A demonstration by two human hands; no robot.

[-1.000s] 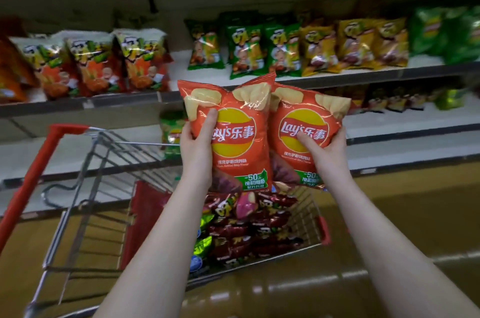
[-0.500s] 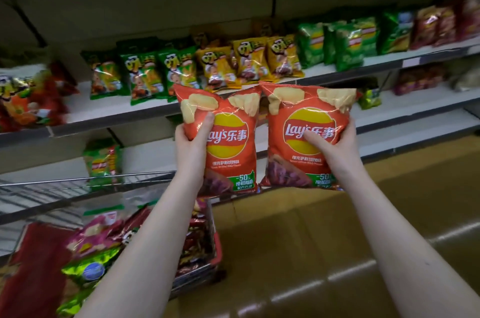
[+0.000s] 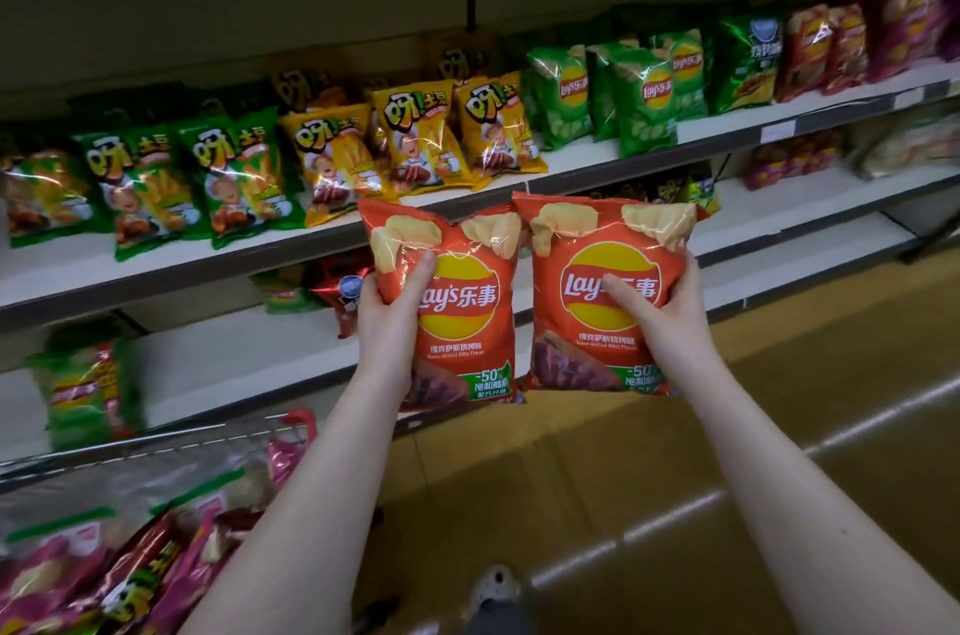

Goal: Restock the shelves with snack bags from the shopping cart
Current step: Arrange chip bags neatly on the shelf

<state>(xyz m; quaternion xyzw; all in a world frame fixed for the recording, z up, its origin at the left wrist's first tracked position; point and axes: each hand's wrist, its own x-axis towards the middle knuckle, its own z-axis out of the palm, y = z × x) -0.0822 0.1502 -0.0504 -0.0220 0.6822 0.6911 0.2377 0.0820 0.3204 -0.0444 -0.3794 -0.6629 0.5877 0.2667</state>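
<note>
Carried rightward, both bags sit within gripping fingers.

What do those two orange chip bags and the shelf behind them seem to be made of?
Left bag and right bag: probably thin plastic film, glossy; they wrinkle and catch glare. Shelf: seemingly painted metal, matte pale top with a darker front edge, though the look leaves that open.
</note>
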